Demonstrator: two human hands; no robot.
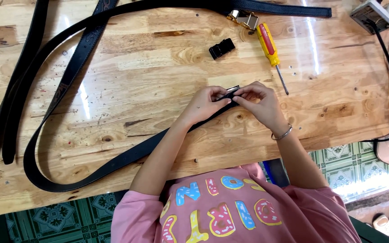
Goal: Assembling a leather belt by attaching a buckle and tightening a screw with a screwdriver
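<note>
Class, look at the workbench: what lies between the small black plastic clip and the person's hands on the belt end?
Nothing: in the head view the wooden table is bare between the black clip and the left hand and right hand.

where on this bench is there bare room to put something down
Bare wood lies inside the loop of the black belt, left of the left hand, and right of the right hand, below the yellow screwdriver. It is crowded at the top right: black clip, metal buckle, power strip.
</note>
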